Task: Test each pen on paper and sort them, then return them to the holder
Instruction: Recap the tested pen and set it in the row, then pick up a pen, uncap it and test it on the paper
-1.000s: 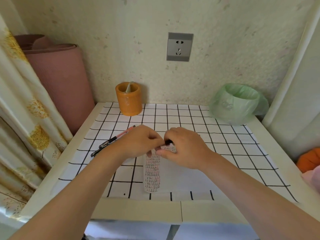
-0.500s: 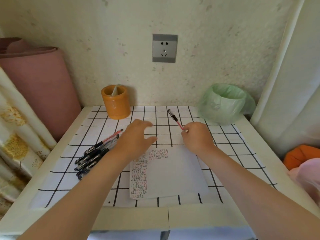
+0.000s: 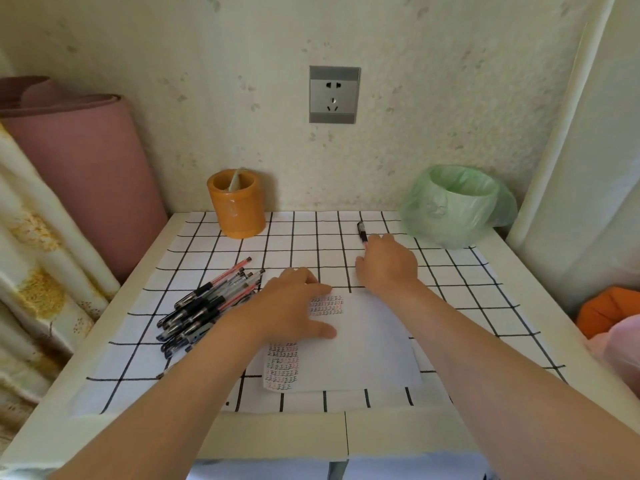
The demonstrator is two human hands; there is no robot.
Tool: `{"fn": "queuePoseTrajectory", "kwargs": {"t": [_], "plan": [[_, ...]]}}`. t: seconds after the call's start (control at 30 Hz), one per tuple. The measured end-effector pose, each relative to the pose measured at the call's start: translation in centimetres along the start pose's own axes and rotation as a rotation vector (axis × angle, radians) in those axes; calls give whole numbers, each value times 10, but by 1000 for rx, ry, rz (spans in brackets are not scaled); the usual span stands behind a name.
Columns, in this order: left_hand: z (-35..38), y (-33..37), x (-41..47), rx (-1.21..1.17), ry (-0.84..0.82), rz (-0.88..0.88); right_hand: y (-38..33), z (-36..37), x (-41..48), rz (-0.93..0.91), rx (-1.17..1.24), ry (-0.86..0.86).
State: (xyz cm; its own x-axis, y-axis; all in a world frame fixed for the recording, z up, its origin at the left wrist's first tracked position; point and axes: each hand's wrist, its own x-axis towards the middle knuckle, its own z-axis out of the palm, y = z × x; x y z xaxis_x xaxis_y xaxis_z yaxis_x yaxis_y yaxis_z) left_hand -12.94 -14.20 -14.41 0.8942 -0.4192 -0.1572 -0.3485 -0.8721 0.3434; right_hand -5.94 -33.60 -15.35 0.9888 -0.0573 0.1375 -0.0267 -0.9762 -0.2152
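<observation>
Laying the pen down apart from the others looks like the step in hand, so begin at your right hand's fingers. They cover the pen's near end, and I cannot tell whether they pinch it or merely rest on it. Set it flat toward the far right corner of the table, short of the green-bagged bin, so it won't roll. Your left hand lies flat, fingers straight, pressing the paper. The pile of pens lies well apart near the left edge, and the orange holder stands at the far edge.
</observation>
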Motion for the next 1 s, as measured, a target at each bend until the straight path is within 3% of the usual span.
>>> {"fn": "queuePoseTrajectory", "kwargs": {"t": [0.17, 0.37, 0.5, 0.67, 1.0], "plan": [[-19, -20, -10, -60, 191, -47, -35, -8, -5, -151, 113, -11], [-43, -92, -45, -22, 390, -316, -106, -1, -23, -528, 212, -93], [-44, -130, -70, 1, 373, -443, -143, 14, -27, -691, 118, -112], [-39, -147, -83, 0, 308, -418, -172, 27, -21, -834, -95, -55], [-40, -144, -73, -15, 312, -463, -186, 40, -16, -864, -190, -80]]}}
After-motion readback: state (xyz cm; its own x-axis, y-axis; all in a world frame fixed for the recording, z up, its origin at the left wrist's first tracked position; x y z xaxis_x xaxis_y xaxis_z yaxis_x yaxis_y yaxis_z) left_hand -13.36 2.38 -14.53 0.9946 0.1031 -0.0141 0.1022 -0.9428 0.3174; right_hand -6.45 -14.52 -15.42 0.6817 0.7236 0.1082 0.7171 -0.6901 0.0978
